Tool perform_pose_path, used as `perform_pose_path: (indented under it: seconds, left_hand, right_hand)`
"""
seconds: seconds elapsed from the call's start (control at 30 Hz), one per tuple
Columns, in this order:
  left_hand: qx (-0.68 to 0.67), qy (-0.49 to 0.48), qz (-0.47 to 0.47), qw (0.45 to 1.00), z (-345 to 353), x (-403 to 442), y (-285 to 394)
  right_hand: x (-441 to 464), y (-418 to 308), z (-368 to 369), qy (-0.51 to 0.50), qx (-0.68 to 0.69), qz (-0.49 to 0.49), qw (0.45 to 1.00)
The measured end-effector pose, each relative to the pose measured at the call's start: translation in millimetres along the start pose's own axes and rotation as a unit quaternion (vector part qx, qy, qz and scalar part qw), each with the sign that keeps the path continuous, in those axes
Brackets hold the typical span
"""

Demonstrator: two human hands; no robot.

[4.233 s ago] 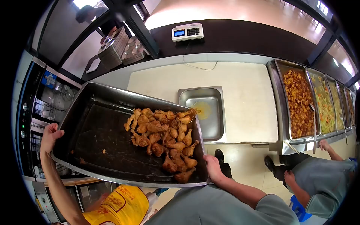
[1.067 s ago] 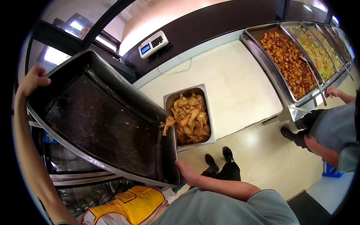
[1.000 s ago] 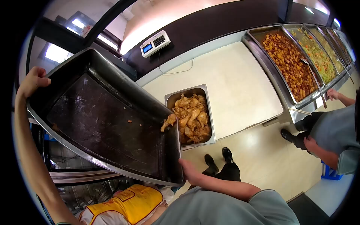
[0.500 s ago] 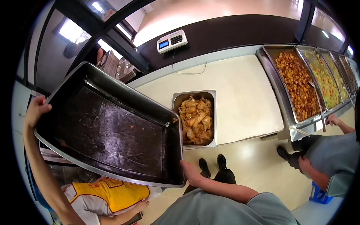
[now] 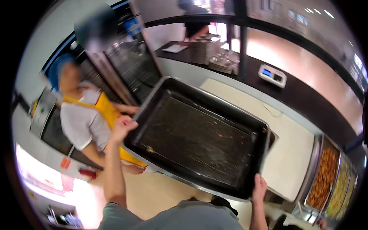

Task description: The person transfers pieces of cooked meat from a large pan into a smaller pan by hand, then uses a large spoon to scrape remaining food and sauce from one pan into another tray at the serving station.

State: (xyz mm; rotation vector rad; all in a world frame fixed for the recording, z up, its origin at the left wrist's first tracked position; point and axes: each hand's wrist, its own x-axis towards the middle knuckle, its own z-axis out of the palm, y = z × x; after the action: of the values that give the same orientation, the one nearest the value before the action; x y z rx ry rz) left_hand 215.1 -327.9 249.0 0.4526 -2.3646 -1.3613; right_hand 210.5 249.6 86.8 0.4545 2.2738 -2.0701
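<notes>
Between my hands I hold a large dark baking tray with a metal rim and a few food scraps on its bottom. My left hand is closed on its left rim. My right hand grips the right end near the front corner. The tray hangs tilted in front of my body, over the floor and the near edge of the pale counter. Most of the smaller metal pan on that counter is hidden behind the tray.
A person in a yellow apron and blue cap stands close on the left, beside a tall rack. Food pans line the counter at right. A white keypad device and stacked metal trays sit on the dark ledge.
My view has swung left, bringing the apron-wearing person and the rack into sight. The baking tray has moved away from the pan of chicken pieces, still held in both hands.
</notes>
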Motion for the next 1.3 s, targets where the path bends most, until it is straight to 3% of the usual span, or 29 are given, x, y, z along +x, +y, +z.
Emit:
perform_pose_path:
  seconds: [0.13, 0.27, 0.37, 0.43, 0.57, 0.63, 0.67, 0.7, 0.73, 0.77, 0.8, 0.83, 0.97, 1.17, 1.3]
  left_hand:
    - [-0.009, 0.059, -0.082, 0.995, -5.3, -120.2, -91.1]
    - [0.0, 0.163, -0.102, 0.981, -20.3, -219.7, -152.2]
    - [-0.091, 0.16, -0.194, 0.964, -42.6, -277.5, -180.6]
    - [-0.094, 0.187, -0.183, 0.961, -58.1, -302.4, -197.6]
    - [-0.063, 0.216, -0.174, 0.959, -88.8, -337.6, -217.8]
    - [-0.046, 0.216, -0.164, 0.962, -92.0, -344.5, -220.3]
    - [-0.144, 0.268, -0.19, 0.933, -106.4, -378.0, -239.2]
    - [-0.168, 0.251, -0.189, 0.934, -113.7, -380.6, -252.8]
    - [-0.204, 0.281, -0.22, 0.912, -112.8, -378.5, -248.1]
    - [-0.079, 0.143, -0.249, 0.955, -140.6, -384.9, -278.7]
    - [-0.034, 0.121, -0.274, 0.953, -136.7, -374.5, -262.7]
    - [-0.023, 0.12, -0.299, 0.946, -118.0, -367.8, -255.3]
    - [-0.042, 0.095, -0.353, 0.93, -39.1, -342.3, -229.3]
    - [-0.061, 0.017, -0.374, 0.925, 37.7, -320.8, -222.8]
    - [-0.072, -0.036, -0.382, 0.921, 75.8, -312.2, -222.0]
  right_hand:
    - [-3.3, -19.3, -15.5, -0.079, -0.063, -0.054, 0.993]
    - [-25.0, -56.7, 29.4, -0.134, -0.152, -0.077, 0.976]
    - [-18.2, -38.1, 54.5, -0.184, -0.161, -0.089, 0.965]
    - [-30.1, -54.0, 82.7, -0.214, -0.216, -0.075, 0.95]
    - [-44.8, -52.6, 119.7, -0.257, -0.202, -0.074, 0.942]
    - [-51.4, -56.6, 134.6, -0.285, -0.29, -0.075, 0.911]
    - [-50.5, -58.6, 143.7, -0.299, -0.332, -0.077, 0.891]
    - [-48.7, -43.6, 142.7, -0.275, -0.337, -0.11, 0.894]
    - [-45.3, -25.3, 145.3, -0.284, -0.27, -0.11, 0.913]
    - [-54.1, -34.5, 145.1, -0.277, -0.266, -0.124, 0.915]
    - [-47.3, -32.3, 142.0, -0.265, -0.33, -0.154, 0.893]
    - [-46.4, -21.6, 142.2, -0.262, -0.271, -0.157, 0.913]
    - [-48.8, -1.2, 151.6, -0.265, -0.255, -0.151, 0.918]
    - [-74.7, -20.3, 151.5, -0.277, -0.262, -0.133, 0.915]
    - [-72.9, -24.8, 170.1, -0.271, -0.287, -0.178, 0.902]
